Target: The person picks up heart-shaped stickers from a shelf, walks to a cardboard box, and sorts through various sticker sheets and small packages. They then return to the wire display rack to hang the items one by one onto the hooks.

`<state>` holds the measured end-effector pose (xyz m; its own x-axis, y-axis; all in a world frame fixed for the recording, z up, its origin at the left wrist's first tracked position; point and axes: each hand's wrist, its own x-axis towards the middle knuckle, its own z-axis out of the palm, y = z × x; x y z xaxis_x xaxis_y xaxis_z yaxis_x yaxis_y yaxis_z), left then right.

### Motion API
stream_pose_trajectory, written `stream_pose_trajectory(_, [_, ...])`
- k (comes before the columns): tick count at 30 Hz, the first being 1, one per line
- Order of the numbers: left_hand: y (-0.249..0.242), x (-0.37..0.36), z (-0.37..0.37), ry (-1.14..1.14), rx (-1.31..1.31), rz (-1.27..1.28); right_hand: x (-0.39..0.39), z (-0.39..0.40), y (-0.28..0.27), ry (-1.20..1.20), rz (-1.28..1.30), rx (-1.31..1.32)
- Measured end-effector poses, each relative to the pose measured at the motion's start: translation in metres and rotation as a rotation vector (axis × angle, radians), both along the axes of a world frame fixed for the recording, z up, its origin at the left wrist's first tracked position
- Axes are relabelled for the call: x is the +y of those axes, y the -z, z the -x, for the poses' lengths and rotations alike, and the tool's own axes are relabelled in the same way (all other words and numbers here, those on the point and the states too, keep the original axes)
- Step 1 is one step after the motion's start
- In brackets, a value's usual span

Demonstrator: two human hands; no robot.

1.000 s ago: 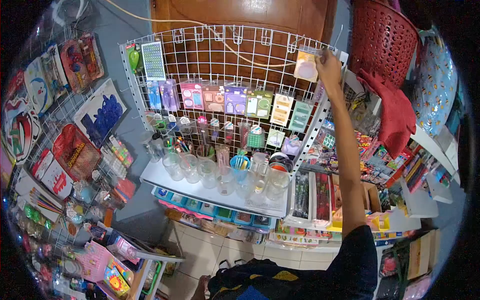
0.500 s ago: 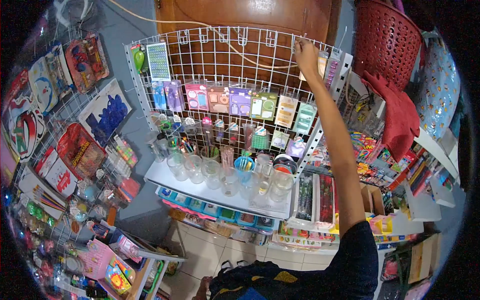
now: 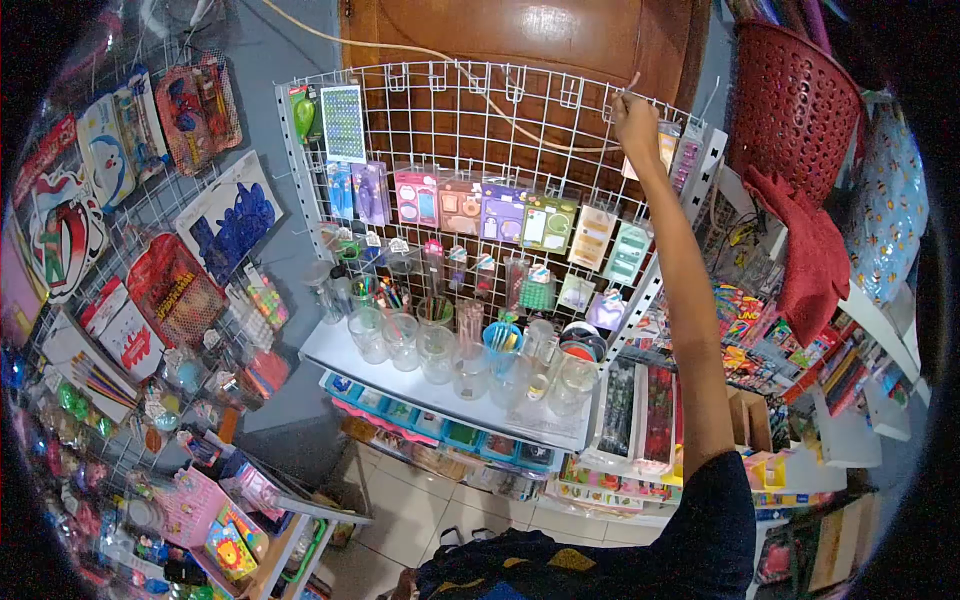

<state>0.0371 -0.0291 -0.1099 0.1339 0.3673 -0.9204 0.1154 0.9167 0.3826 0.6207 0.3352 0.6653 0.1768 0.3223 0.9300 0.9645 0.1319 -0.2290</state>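
Note:
My right hand (image 3: 636,122) is raised to the top right of a white wire grid rack (image 3: 450,108). Its fingers are closed around a thin metal hook (image 3: 633,82), whose tip sticks out above them. Just below the hand hangs an orange-and-white packet (image 3: 667,143), partly covered by the wrist. Beside it is a strip of small purple items (image 3: 686,165). At the bottom edge, only a sliver of my left hand (image 3: 405,586) shows, low by my body, with its fingers hidden.
Colourful sticky-note packs (image 3: 506,213) hang across the rack's middle. Clear plastic cups (image 3: 437,353) line the white shelf (image 3: 345,352) below. A red basket (image 3: 795,110) stands at right; packaged goods hang on the left wall grid, with a pink box (image 3: 195,505) beneath.
The whole scene has shifted slightly right and down as my head turned. My right hand stays at the same place on the rack, its fingers still closed.

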Motion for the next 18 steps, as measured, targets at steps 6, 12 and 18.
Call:
stream_pose_trajectory(6, [0.000,-0.001,0.004,0.000,0.004,-0.004,0.006,-0.009,0.007,0.008,-0.049,-0.079])
stream_pose_trajectory(12, [0.000,0.001,0.003,-0.008,0.001,-0.003,-0.003,-0.010,0.026,-0.064,-0.029,-0.040])
stream_pose_trajectory(18, [-0.002,0.004,0.002,0.010,0.008,-0.007,-0.034,0.019,0.052,-0.123,0.101,0.122])
